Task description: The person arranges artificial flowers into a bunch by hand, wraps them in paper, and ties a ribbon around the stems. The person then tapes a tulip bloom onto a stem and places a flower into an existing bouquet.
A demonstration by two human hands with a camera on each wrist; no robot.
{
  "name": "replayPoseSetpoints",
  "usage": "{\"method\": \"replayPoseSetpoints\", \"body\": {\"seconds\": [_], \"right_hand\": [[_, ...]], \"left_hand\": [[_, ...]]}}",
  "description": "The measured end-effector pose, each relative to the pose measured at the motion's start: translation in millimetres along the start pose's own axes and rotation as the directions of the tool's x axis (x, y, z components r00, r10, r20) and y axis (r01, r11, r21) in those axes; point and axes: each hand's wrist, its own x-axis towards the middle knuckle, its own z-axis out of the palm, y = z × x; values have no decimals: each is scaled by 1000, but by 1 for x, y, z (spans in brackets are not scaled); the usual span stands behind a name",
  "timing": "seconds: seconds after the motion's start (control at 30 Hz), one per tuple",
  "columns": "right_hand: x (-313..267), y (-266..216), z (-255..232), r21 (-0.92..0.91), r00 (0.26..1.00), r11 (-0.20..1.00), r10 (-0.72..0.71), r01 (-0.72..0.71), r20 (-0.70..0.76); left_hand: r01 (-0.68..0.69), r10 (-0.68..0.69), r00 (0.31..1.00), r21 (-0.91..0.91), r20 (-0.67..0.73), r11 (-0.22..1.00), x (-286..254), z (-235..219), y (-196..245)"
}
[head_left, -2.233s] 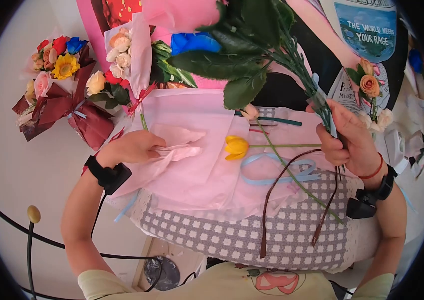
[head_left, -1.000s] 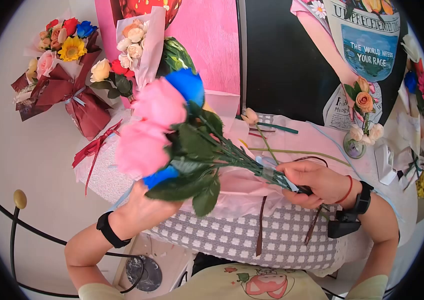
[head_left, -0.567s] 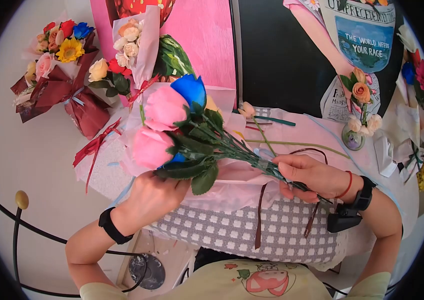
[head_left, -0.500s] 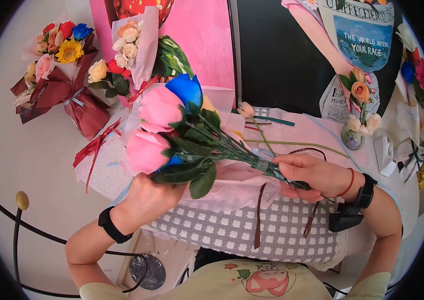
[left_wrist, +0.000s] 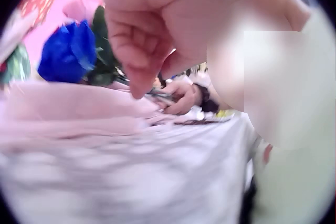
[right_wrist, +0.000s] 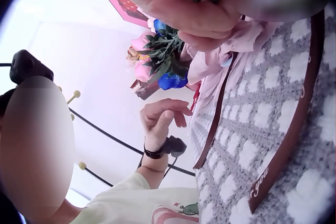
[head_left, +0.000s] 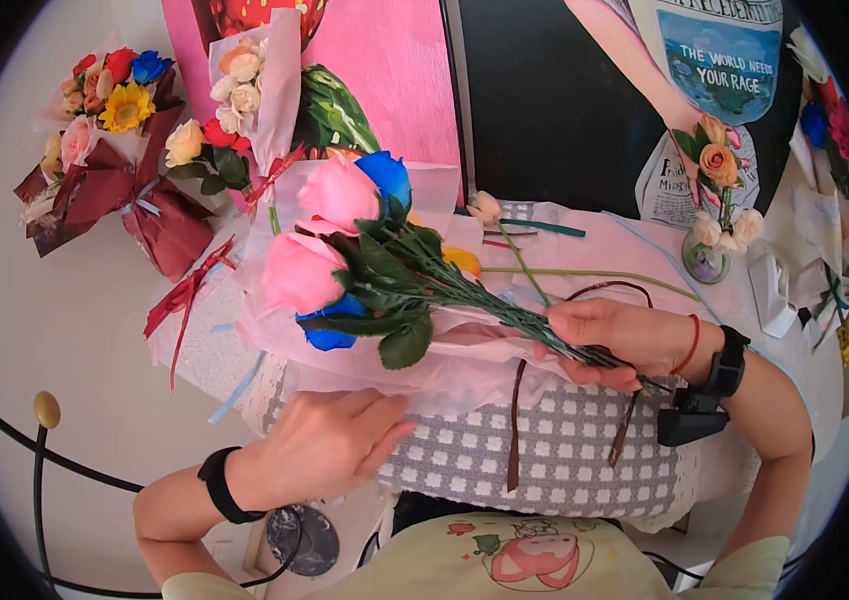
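Note:
My right hand [head_left: 625, 335] grips the green stems of a bunch of artificial roses [head_left: 385, 265], with pink and blue heads that point left. The bunch slants over sheets of pink wrapping paper [head_left: 415, 385]. In the right wrist view, its stems pass through my curled right fingers [right_wrist: 194, 16]. My left hand [head_left: 330, 440] is below the rose heads, near the cloth's front edge. It holds nothing, and its fingers are loosely bent. In the left wrist view, a blue rose [left_wrist: 68, 53] shows beyond the left hand, above the paper.
A yellow tulip [head_left: 462, 262] and a pale bud [head_left: 486, 207] lie behind the stems. Brown ribbon [head_left: 515, 430] crosses the checked cloth [head_left: 545, 450]. A dark red wrapped bouquet [head_left: 135, 200] stands left; a small glass vase [head_left: 707, 258] with flowers stands right. Paintings [head_left: 405, 80] lean behind.
The right hand has swung the roses from the upper right down across the paper, heads leftward. The left hand has let go of the paper, reached the rose heads, then drawn back toward the body.

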Motion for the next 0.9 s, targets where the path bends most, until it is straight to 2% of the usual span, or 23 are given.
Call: {"method": "replayPoseSetpoints", "body": {"seconds": [0.03,0.07,0.1,0.13,0.17,0.2,0.27,0.3,0.37,0.47,0.6,0.67,0.77,0.9], "right_hand": [[0,0,1,-3,1000,1000,3,-3,2],[-1,0,2,2,1000,1000,0,0,1],[-1,0,3,9,1000,1000,-4,4,1],[-1,1,4,9,1000,1000,-2,2,5],[-1,2,4,10,1000,1000,-3,3,0],[-1,2,5,11,1000,1000,-7,7,-7],[-1,4,7,-1,1000,1000,-21,21,-19],[-2,5,9,-14,999,999,-31,31,-30],[-2,6,11,-6,999,1000,-23,23,-26],[-2,8,13,3,1000,1000,-28,28,-9],[-6,4,16,9,998,998,-60,60,3],[-8,1,19,6,997,997,-75,75,8],[-9,-1,22,3,995,995,-100,100,-9],[-11,-3,26,-45,992,991,-124,123,-10]], "left_hand": [[297,-216,955,-579,205,759,7,1,6],[524,-245,842,-837,481,156,14,2,12],[526,-250,840,-837,482,153,20,6,16],[517,-251,769,-803,588,-298,27,12,18],[398,-197,704,-608,682,-687,33,18,21],[399,-197,703,-608,684,-686,37,23,23],[253,-199,753,-555,627,-792,47,32,26],[255,-198,756,-559,624,-789,49,40,27],[171,-173,824,-528,539,-832,51,55,28],[109,-213,833,-530,510,-841,54,61,30],[63,-309,796,-579,521,-813,55,61,33],[2,-444,697,-621,563,-784,59,54,37],[-41,-505,668,-650,547,-759,60,48,38],[-61,-518,709,-691,478,-720,48,59,28]]}}
